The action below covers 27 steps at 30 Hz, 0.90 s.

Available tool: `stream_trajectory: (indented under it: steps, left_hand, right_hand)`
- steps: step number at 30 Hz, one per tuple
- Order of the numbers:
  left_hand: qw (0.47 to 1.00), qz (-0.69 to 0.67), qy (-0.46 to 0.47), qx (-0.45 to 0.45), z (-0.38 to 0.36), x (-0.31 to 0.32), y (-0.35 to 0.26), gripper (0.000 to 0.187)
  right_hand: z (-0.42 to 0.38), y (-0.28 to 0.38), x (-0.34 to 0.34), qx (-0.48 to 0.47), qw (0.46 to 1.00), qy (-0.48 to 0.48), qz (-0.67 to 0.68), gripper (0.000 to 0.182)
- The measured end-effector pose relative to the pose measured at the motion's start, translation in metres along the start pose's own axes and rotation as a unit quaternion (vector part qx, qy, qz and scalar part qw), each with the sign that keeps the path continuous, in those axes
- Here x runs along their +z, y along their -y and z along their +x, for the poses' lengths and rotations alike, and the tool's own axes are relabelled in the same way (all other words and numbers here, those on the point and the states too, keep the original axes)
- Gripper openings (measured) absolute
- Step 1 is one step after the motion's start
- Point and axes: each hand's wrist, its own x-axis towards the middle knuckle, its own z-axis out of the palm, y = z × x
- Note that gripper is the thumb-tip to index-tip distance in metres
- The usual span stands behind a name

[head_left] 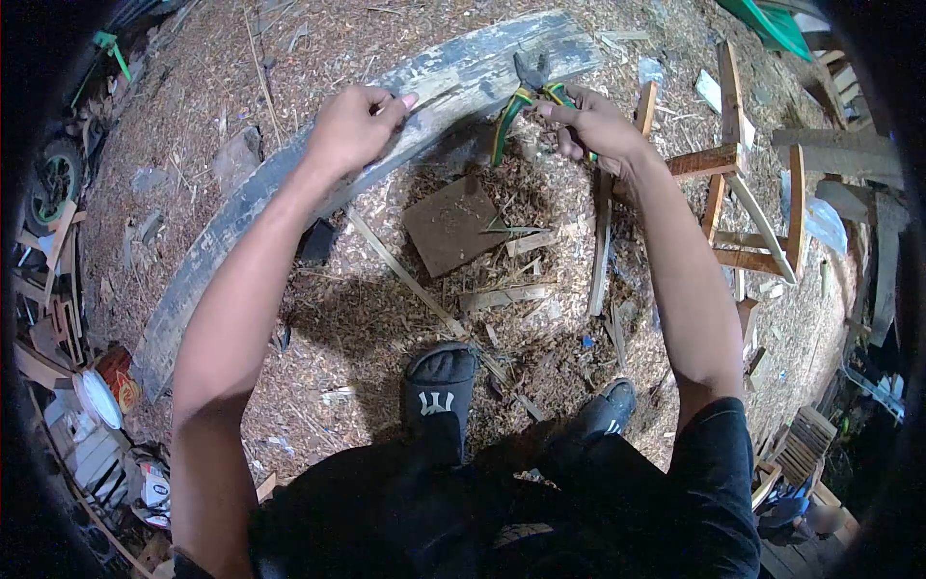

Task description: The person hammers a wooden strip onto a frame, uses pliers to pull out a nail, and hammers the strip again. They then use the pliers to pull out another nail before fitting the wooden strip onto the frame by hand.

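Note:
A pair of pliers (503, 127) with green and yellow handles is in my right hand (600, 127). Its handles are spread apart, and the dark jaws point away from me over the far end of a long, weathered plank (482, 60). My left hand (355, 133) is over the same plank, to the left of the pliers, with thumb and fingers pinched together. Cannot tell what is between those fingertips. Grey, flaking paint covers much of the plank, which runs from the lower left to the top middle.
A square brown board (455, 224) and several wood strips (405, 275) lie on the chip-covered ground before my feet. Wooden frames (762, 217) stand at the right. Past them are stacked boards (839, 154). A small wheel (56, 183) shows at the left edge.

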Motion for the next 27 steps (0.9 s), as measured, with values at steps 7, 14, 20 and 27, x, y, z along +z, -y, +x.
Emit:
stream_trajectory:
  steps: [7, 14, 20, 27]
  left_hand:
    - [0.999, 0.014, 0.018, -0.036, -0.002, -0.010, -0.001, 0.048]
    - [0.999, -0.039, 0.010, 0.004, -0.006, -0.002, 0.000, 0.033]
    - [0.975, -0.186, 0.114, 0.033, 0.006, 0.001, 0.006, 0.019]
    - [0.965, -0.199, 0.172, -0.017, 0.003, -0.027, -0.058, 0.027]
  right_hand:
    - [-0.029, -0.005, 0.014, -0.011, 0.999, 0.035, 0.006, 0.036]
    - [-0.133, -0.044, -0.031, 0.108, 0.972, 0.134, -0.163, 0.053]
    - [-0.236, -0.086, -0.110, 0.102, 0.935, 0.099, -0.324, 0.041]
    - [-0.271, -0.197, -0.137, 0.139, 0.940, 0.008, -0.311, 0.037]
